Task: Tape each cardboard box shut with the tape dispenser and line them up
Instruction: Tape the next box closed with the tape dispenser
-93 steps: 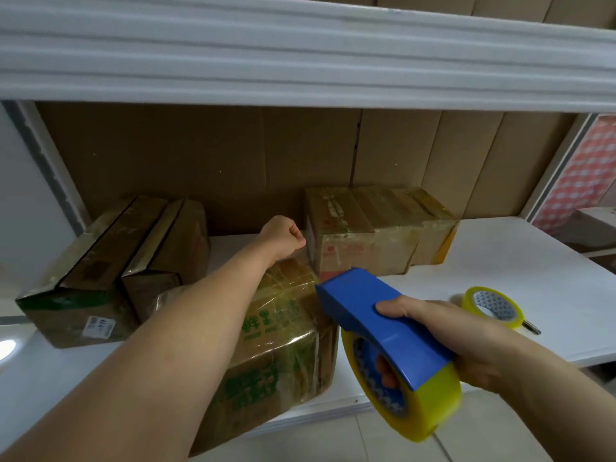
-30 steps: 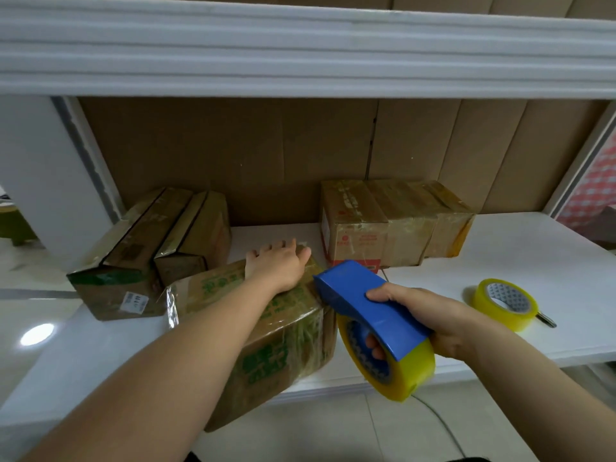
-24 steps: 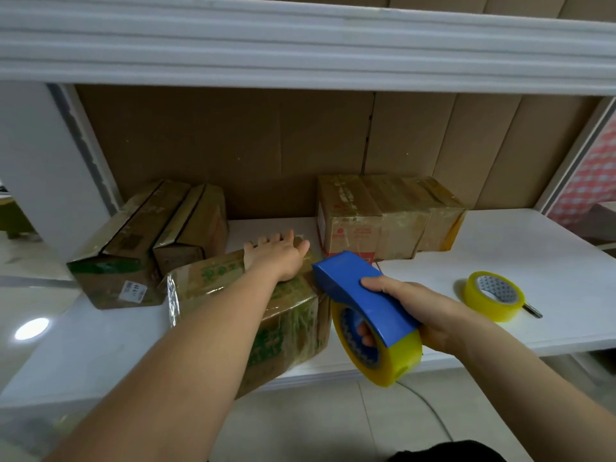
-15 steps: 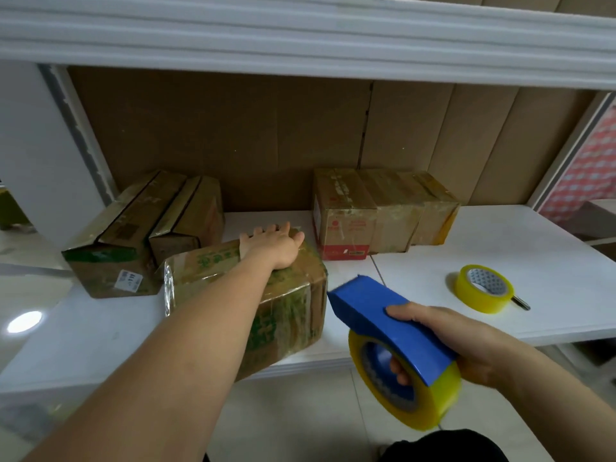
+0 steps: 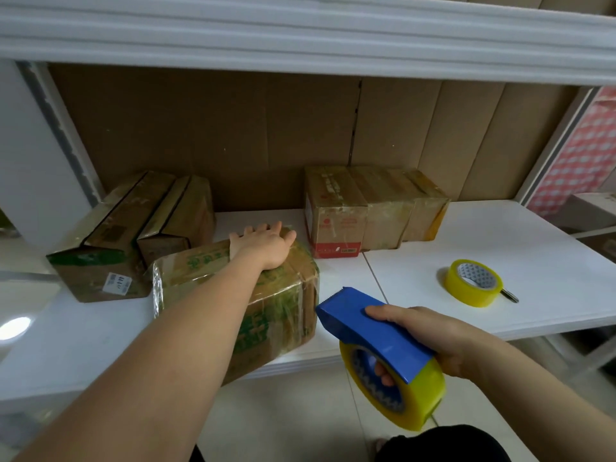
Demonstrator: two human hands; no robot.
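A taped cardboard box with green print (image 5: 276,311) lies on the white shelf (image 5: 533,255), its near corner past the front edge. My left hand (image 5: 265,243) rests flat on its top far edge, fingers straight. My right hand (image 5: 430,338) grips the blue tape dispenser (image 5: 376,331) loaded with a yellow roll, held in the air just right of that box, off the shelf's front. Three taped boxes (image 5: 370,211) stand side by side at the back. Two long boxes (image 5: 133,235) lie at the back left.
A loose yellow tape roll (image 5: 473,281) lies on the shelf at the right, with a small dark object behind it. An upper shelf board (image 5: 300,35) hangs low overhead. Brown cardboard lines the back wall. Tiled floor shows below the shelf front.
My left hand went from a fist behind the box to lying flat on its top. The dispenser pulled back from the box's right end toward me and now hangs off the shelf front.
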